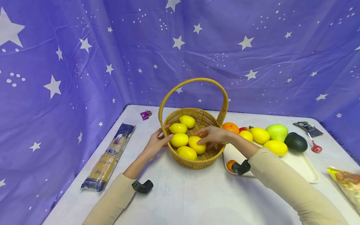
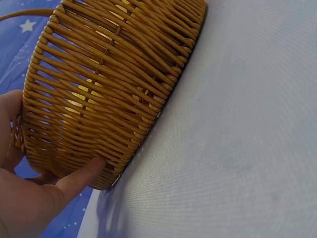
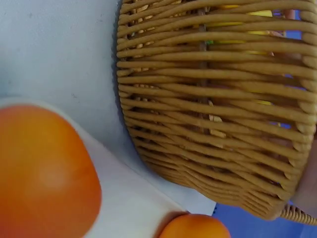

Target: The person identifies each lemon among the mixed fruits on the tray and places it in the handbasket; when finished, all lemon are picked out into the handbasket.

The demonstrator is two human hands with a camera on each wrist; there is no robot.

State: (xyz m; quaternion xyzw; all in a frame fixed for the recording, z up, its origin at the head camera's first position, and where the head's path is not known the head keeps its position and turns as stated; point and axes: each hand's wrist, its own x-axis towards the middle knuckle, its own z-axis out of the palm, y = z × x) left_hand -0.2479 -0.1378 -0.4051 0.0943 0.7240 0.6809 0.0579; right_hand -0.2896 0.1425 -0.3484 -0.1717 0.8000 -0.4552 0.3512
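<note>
In the head view, a wicker basket [image 1: 194, 164] with a tall arched handle stands mid-table, several yellow lemons [image 1: 178, 140] inside it. My left hand [image 1: 156, 144] grips the basket's left rim near the handle's base. From the left wrist view, one digit of it lies along the woven outer wall [image 2: 114, 94]. Reaching over the right rim, my right hand [image 1: 215, 136] holds a lemon [image 1: 197, 145] by its upper right side, low among the others. The right wrist view shows mostly the basket's outer wall [image 3: 213, 99], which hides most of that hand.
Right of the basket, a white tray [image 1: 302, 165] bears oranges [image 1: 230, 127], more lemons [image 1: 275, 147], a green pear [image 1: 277, 132] and a dark avocado [image 1: 296, 142]. A red lollipop [image 1: 316, 148] and a yellow packet [image 1: 346, 184] lie farther right. Packaged noodles [image 1: 109, 156] and small candies [image 1: 144, 115] lie left.
</note>
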